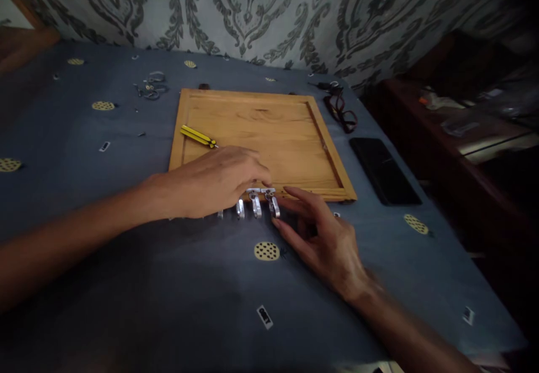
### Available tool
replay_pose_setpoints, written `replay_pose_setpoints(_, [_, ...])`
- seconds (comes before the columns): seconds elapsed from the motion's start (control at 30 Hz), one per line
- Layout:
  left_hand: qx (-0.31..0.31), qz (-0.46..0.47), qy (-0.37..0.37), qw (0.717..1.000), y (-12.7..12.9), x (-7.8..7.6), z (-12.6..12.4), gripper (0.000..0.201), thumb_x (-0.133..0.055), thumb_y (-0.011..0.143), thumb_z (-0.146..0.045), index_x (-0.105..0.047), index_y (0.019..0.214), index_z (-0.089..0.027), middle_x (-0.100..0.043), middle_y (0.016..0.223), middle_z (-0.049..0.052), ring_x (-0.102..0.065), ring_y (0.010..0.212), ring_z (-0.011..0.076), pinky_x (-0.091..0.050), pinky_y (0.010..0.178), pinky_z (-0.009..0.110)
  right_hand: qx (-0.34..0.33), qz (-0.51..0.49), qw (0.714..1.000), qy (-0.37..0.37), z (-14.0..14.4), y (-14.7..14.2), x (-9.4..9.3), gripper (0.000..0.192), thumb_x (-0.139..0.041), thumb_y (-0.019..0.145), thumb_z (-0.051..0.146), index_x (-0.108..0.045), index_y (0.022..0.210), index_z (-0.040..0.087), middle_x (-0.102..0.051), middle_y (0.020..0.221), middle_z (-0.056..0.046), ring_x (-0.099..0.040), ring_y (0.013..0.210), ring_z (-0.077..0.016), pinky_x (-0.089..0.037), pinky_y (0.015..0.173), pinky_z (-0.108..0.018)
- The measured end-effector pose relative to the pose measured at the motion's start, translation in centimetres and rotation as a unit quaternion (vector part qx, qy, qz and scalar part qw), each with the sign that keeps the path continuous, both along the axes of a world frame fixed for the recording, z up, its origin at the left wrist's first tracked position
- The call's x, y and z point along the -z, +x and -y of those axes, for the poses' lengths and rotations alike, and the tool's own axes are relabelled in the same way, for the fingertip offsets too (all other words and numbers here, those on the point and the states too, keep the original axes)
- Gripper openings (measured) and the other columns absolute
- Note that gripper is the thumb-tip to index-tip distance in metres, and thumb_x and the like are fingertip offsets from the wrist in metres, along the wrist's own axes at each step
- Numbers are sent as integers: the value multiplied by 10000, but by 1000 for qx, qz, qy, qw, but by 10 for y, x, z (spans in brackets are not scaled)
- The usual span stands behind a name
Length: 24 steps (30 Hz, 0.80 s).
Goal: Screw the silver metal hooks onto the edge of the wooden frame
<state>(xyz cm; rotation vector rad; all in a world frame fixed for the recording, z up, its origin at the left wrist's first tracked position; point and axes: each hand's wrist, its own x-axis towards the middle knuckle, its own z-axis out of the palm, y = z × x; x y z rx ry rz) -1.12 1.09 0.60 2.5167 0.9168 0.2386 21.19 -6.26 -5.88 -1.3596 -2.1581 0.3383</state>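
A framed wooden panel lies flat on the cloth-covered table. Several silvery metal hooks line its near edge, and their curved ends stick out toward me. My left hand reaches across that edge with curled fingers, its fingertips on the base of the rightmost metal hook. Some hooks are partly hidden beneath this hand. My right hand is at the right of the same hook, thumb and index finger spread, the thumb tip close to the hook's lower end. On the panel's left side rests a yellow-handled screwdriver, its tip near my left hand.
Small loose metal pieces are scattered at the back left. Right of the panel lie eyeglasses, a dark object with a thin tip and a black phone. Patterned wall covering rises behind the table.
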Motion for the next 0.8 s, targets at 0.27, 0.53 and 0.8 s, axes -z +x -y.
replay_pose_setpoints(0.27, [-142, -56, 124, 980, -46, -16, -31, 339, -423, 954, -207, -699, 1149, -183, -681, 1126, 62, -588, 1073, 198, -398, 1025, 335, -2, 3, 1000, 9, -1, 1, 1, 368, -570, 970, 346, -509, 1314, 228, -804, 1017, -63, -578, 423, -118, -559, 459, -277])
replay_pose_setpoints(0.53, [-144, -160, 7, 977, -113, -12, -70, 604, -540, 878, -480, -518, 1393, -166, -583, 1349, 123, -558, 1185, 243, -410, 1023, 322, -27, -17, 999, 35, -3, 0, 1, 307, -531, 992, 308, -502, 1283, 215, -810, 985, -54, -573, 424, -113, -552, 440, -253])
replay_pose_setpoints(0.8, [-141, -164, 20, 976, -101, -3, -77, 332, -556, 843, -350, -669, 1098, -171, -654, 1040, 61, -579, 918, 183, -386, 809, 260, -25, -23, 999, 9, -2, 2, 5, 368, -563, 961, 283, -494, 1317, 223, -805, 1036, -54, -632, 466, -124, -571, 502, -265])
